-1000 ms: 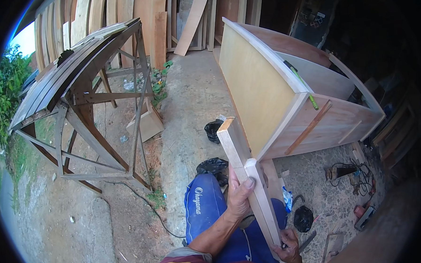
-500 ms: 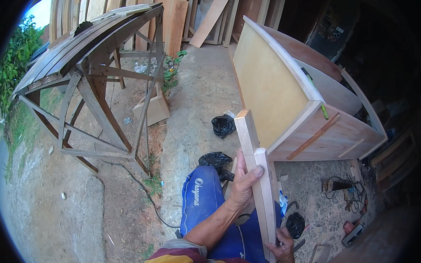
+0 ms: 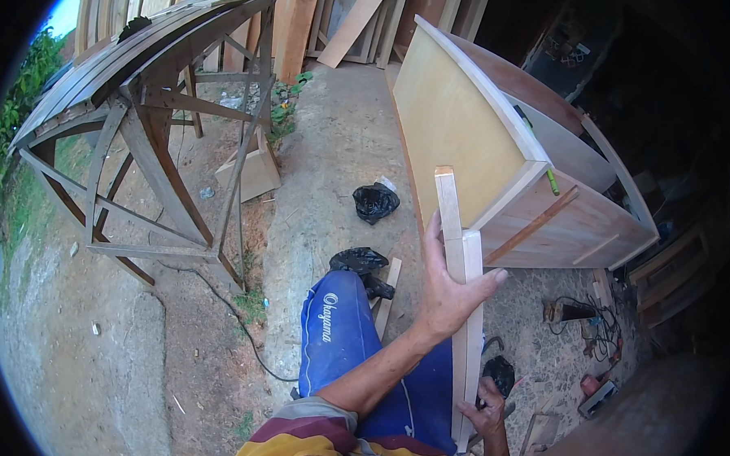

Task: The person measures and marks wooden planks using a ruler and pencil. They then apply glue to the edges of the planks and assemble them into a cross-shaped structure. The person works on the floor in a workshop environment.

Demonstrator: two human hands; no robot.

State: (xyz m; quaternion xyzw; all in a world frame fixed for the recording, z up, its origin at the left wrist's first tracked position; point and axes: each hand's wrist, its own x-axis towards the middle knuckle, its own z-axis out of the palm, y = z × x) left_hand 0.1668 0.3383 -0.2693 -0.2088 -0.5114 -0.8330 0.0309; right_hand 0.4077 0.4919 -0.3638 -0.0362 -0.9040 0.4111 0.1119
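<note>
Two pale wooden strips lie side by side, lengthwise in front of me. The longer strip (image 3: 448,204) reaches farther out than the shorter strip (image 3: 471,256), whose end sits partway along it. My left hand (image 3: 451,299) is closed round the pair at their upper part, fingers mostly hidden behind the wood and thumb stuck out across to the right. Near the lower ends, my right hand (image 3: 485,414) pinches the strips with its thumb at their right edge. Both strips stand over my blue trousers (image 3: 336,307).
A wooden cabinet (image 3: 457,102) lies tilted at the right, a green-handled tool (image 3: 553,181) on its edge. A slatted workbench (image 3: 155,82) stands at left. Black plastic bags (image 3: 376,203), a cable (image 3: 226,315) and a corded tool (image 3: 571,309) are on the ground. Boards (image 3: 295,31) lean behind.
The longer strip now shows a narrower face, so the pair appears turned. My left thumb has lifted off the wood and points right. My right hand stays at the lower end.
</note>
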